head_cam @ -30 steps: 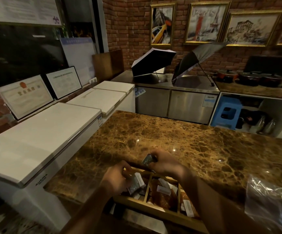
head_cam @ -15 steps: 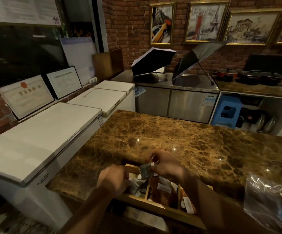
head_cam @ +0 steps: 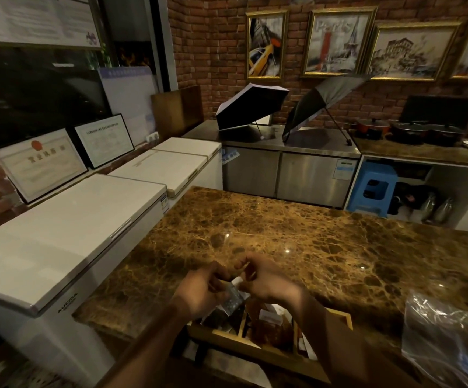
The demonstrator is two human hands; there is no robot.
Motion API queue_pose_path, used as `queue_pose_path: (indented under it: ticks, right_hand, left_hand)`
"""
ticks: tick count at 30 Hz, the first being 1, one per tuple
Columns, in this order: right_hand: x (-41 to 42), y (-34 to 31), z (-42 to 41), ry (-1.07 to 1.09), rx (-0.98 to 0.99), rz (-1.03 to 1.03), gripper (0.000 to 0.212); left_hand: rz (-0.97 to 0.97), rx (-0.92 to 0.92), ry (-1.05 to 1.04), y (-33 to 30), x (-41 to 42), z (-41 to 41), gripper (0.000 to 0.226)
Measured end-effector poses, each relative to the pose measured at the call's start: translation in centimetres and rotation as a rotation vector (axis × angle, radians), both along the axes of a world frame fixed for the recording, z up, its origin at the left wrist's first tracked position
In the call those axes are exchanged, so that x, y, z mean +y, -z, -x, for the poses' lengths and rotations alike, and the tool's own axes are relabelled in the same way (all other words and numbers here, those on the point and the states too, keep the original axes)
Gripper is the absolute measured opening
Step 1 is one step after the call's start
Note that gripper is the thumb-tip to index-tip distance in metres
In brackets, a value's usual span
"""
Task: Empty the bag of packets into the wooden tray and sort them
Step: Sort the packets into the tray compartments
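A wooden tray (head_cam: 235, 339) with dividers sits at the near edge of the marble counter (head_cam: 297, 236), holding several packets; brown packets (head_cam: 272, 329) fill its middle compartment. My left hand (head_cam: 203, 289) and my right hand (head_cam: 266, 278) meet just above the tray's left part. Between them they pinch a small grey packet (head_cam: 234, 296) with a white end. My forearms hide much of the tray. The clear plastic bag (head_cam: 445, 337) lies crumpled on the counter at the right, apart from both hands.
White chest freezers (head_cam: 67, 233) stand along the counter's left side. Beyond the counter is a steel cabinet (head_cam: 291, 175) with two open umbrellas (head_cam: 252, 107) on top. A blue stool (head_cam: 375, 189) and pots (head_cam: 412, 133) are at the far right.
Both hands rose from inside the tray and came together. The grey packet, first held by my right hand alone, is now gripped by both hands above the tray's left part.
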State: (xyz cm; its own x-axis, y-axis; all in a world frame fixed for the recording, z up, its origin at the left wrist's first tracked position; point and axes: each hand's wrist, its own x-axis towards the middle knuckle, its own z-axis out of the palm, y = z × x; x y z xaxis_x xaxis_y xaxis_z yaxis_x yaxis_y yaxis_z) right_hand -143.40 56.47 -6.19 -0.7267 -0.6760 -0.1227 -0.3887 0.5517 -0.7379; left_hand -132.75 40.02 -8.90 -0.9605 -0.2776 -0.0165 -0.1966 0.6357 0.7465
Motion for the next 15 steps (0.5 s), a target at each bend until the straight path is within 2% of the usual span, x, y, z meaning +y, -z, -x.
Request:
queue_pose_path:
  ticks: [3, 6, 11, 15]
  right_hand:
    - [0.7, 0.5, 0.4, 0.071, 0.072, 0.048, 0.017]
    - [1.7, 0.5, 1.0, 0.078, 0.161, 0.06, 0.007]
    - [3.3, 0.7, 1.9, 0.052, 0.208, 0.044, 0.006]
    - [3.7, 1.0, 2.1, 0.058, 0.2, 0.037, 0.008]
  left_hand:
    - [0.019, 0.035, -0.046, 0.6, 0.2, 0.0, 0.017]
    - [0.002, -0.033, -0.1, 1.4, 0.5, 0.0, 0.012]
    - [-0.017, -0.177, -0.135, 2.1, 1.4, -0.2, 0.021]
    - [-0.045, -0.192, -0.085, 2.1, 2.4, 0.0, 0.016]
